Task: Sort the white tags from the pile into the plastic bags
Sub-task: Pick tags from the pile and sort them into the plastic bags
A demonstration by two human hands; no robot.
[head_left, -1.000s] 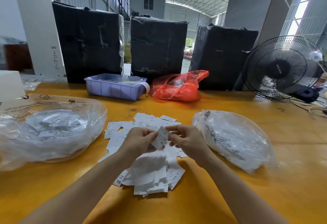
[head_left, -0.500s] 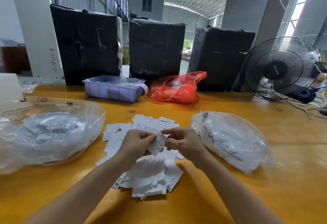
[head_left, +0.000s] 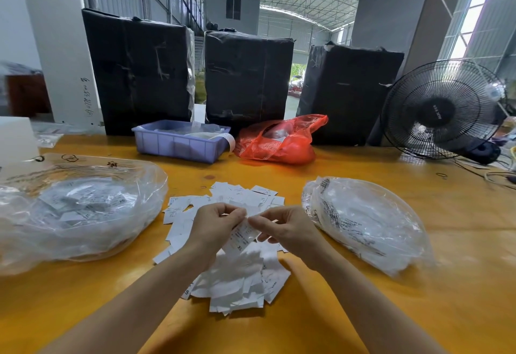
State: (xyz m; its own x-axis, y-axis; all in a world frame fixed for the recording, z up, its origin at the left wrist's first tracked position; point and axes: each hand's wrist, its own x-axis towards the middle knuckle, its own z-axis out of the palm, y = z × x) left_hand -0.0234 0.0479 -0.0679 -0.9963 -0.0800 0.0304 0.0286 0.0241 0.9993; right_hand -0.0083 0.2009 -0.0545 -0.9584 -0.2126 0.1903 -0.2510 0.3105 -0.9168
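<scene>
Tag (head_left: pixel 242 235) now tilted printed side up, XL legible, pinched by fingers of left hand (head_left: pixel 215 223) and right hand (head_left: pixel 284 228) over pile (head_left: pixel 237 278) mid-table; bag choice next

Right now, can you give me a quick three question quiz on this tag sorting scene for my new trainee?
1. True or false: both hands pinch one white tag above the pile.
2. Which size mark shows on the held tag: A) XS, B) XL, C) M?
3. Fill in: the purple tray stands beside a ____ coloured plastic bag at the far side of the table.

Key: 1 true. 2 B. 3 red. The left hand and right hand each hold the tag, between the clear bag on the left and the clear bag on the right.
</scene>
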